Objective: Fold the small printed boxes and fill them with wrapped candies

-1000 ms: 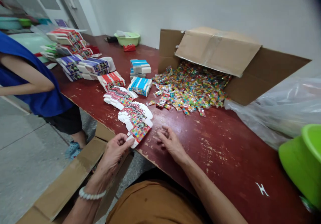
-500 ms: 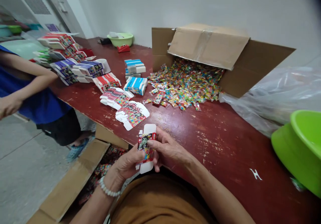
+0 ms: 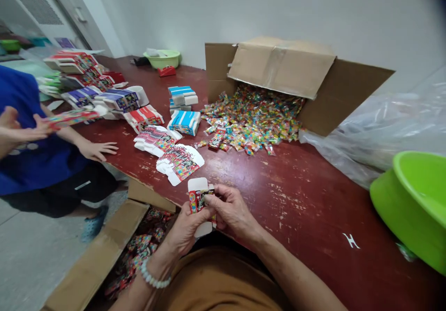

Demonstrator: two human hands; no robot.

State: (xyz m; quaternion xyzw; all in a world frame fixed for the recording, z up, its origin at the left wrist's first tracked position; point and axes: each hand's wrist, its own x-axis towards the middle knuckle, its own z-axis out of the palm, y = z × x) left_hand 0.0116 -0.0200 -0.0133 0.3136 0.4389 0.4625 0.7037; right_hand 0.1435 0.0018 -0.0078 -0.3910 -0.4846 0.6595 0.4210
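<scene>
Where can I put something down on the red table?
The biggest bare patch of red table lies between the candy pile, green tub and right hand, with one white scrap on it. A smaller one lies between the pale basin, blue boxes and cardboard box. The left side is crowded with stacked boxes and flat cartons.

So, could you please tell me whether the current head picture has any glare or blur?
Head view: pale glare on the red table beside the fanned cartons; same view: the co-worker's raised hand blurred, the held carton clearer.
</scene>
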